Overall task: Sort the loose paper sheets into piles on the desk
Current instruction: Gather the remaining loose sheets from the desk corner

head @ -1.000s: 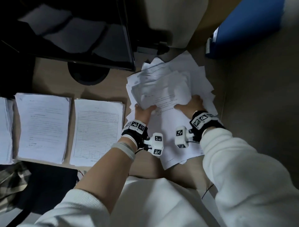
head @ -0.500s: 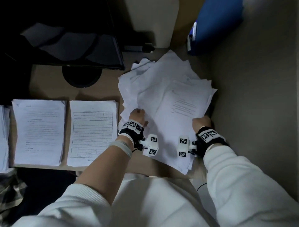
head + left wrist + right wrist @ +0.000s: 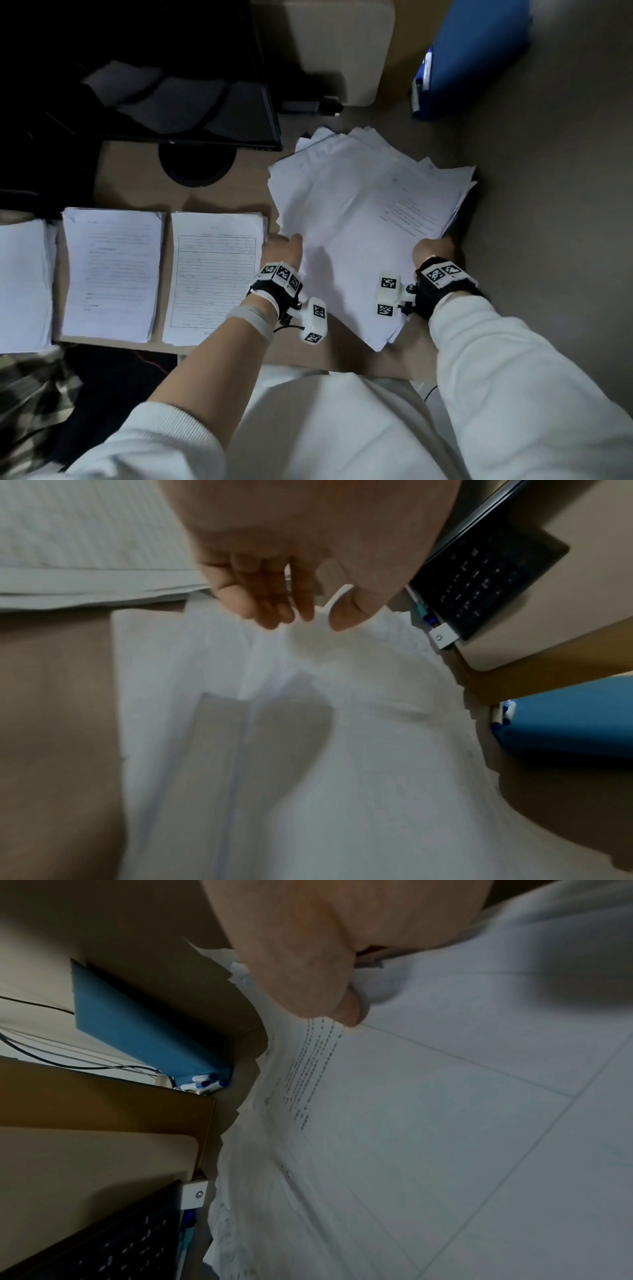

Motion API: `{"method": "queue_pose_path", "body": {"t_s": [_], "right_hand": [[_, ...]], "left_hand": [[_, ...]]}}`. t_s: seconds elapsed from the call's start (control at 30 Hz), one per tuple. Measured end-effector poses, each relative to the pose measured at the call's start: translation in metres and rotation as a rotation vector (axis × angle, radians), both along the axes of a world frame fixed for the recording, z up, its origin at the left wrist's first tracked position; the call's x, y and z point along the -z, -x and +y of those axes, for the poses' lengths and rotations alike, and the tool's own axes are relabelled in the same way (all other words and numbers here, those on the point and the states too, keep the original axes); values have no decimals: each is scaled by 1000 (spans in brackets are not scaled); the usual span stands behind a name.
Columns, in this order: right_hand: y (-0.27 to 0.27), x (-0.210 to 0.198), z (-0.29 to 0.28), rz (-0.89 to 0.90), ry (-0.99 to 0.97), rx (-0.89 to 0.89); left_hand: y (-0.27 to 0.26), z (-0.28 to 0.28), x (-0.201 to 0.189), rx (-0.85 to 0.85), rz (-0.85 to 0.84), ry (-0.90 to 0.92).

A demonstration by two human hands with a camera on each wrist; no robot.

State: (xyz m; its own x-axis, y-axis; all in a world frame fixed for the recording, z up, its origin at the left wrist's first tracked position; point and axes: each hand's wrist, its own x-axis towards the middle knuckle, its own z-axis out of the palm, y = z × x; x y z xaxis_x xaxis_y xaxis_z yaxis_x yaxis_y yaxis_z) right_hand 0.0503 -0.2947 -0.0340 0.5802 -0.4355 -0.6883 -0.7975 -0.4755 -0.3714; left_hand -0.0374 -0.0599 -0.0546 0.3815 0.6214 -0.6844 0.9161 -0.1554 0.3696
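A thick, uneven stack of loose white sheets point(image 3: 359, 219) lies tilted at the desk's right side, a printed page uppermost. My left hand point(image 3: 282, 246) grips its left edge. In the left wrist view the thumb lies on the paper point(image 3: 342, 723) and the curled fingers point(image 3: 270, 610) reach its edge. My right hand point(image 3: 433, 248) grips the stack's right edge. The right wrist view shows its thumb pressed on the printed sheet point(image 3: 445, 1096), with the other fingers hidden beneath. Three neat sorted piles lie side by side on the left: a form pile point(image 3: 214, 274), a text pile point(image 3: 113, 274) and a cropped one point(image 3: 22, 284).
A dark monitor point(image 3: 171, 102) on a round base point(image 3: 197, 164) stands behind the piles. A blue box point(image 3: 472, 58) lies at the far right, a beige block point(image 3: 339, 51) beside it. A keyboard point(image 3: 479, 580) sits behind the stack. A grey partition point(image 3: 548, 205) borders the desk's right side.
Both hands have moved from the top of the spread heap out to its left and right edges. The sheets are now gathered into a tighter stack, shifted toward the right.
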Motion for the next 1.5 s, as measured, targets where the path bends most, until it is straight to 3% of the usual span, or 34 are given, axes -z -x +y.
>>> {"method": "queue_pose_path", "body": {"t_s": [0.1, 0.17, 0.27, 0.4, 0.5, 0.67, 0.8, 0.93, 1.03, 1.13, 1.2, 1.27, 1.37, 1.43, 1.5], "right_hand": [[3, -2, 0, 7, 89, -64], [6, 1, 4, 101, 80, -91], [4, 24, 7, 293, -19, -57], [-7, 22, 12, 364, 38, -91], [-12, 15, 14, 343, 23, -39], [-8, 18, 23, 144, 42, 116], [0, 27, 11, 86, 157, 18], [10, 19, 2, 21, 67, -23], [17, 15, 0, -8, 128, -81], [13, 16, -4, 22, 147, -203], [7, 13, -3, -4, 118, -204], [-1, 2, 6, -84, 75, -225], [-13, -12, 32, -138, -35, -368], [-23, -11, 54, -133, -99, -495], [-35, -3, 75, -77, -157, -601]], "left_hand": [[-28, 6, -4, 114, -127, 12], [-48, 3, -2, 203, -123, 79], [-75, -4, 9, 316, -27, 76], [-95, -4, 22, 575, 159, -40], [-103, -3, 21, 658, 201, 72], [-83, -19, 26, 554, 187, 373], [-62, -23, 32, 407, 193, 531], [-58, -28, 24, 152, -87, 491], [-56, -43, 12, 221, -11, 503], [-44, -52, 7, 311, 46, 392], [-29, -47, 4, 236, 33, 358], [-11, -30, 5, 47, 0, 390], [11, -6, 5, -188, 3, 480], [14, 0, 5, -205, -28, 464], [12, 3, 8, -109, -64, 288]]}}
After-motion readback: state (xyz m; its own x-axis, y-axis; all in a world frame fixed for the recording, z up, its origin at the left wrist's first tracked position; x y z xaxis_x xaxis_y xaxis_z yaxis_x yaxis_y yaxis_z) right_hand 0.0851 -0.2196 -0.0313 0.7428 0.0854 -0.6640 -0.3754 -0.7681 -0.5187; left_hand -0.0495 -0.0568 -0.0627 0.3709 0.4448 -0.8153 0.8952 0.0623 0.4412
